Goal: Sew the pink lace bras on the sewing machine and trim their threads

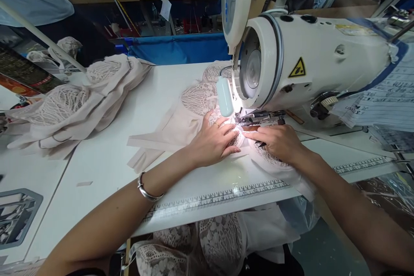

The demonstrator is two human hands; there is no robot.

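Observation:
A pale pink lace bra (pixel 197 99) lies on the machine bed, partly under the lit needle area of a white sewing machine (pixel 310 60). My left hand (pixel 215 140) rests on the lace left of the presser foot (pixel 238 120), its fingers spread and flat. Right of the foot, my right hand (pixel 280 142) has its index finger stretched onto the fabric edge. Its other fingers curl round a small dark pointed tool (pixel 260 143), mostly hidden in the palm. One lace cup (pixel 270 155) hangs below this hand toward the table's front edge.
Several similar lace bras (pixel 93 95) are heaped on the left. More lace pieces (pixel 223 237) lie below the table edge, by my lap. A printed ruler (pixel 223 198) runs along the front edge. Handwritten paper (pixel 378 99) hangs at right. Another person (pixel 35 0) stands at upper left.

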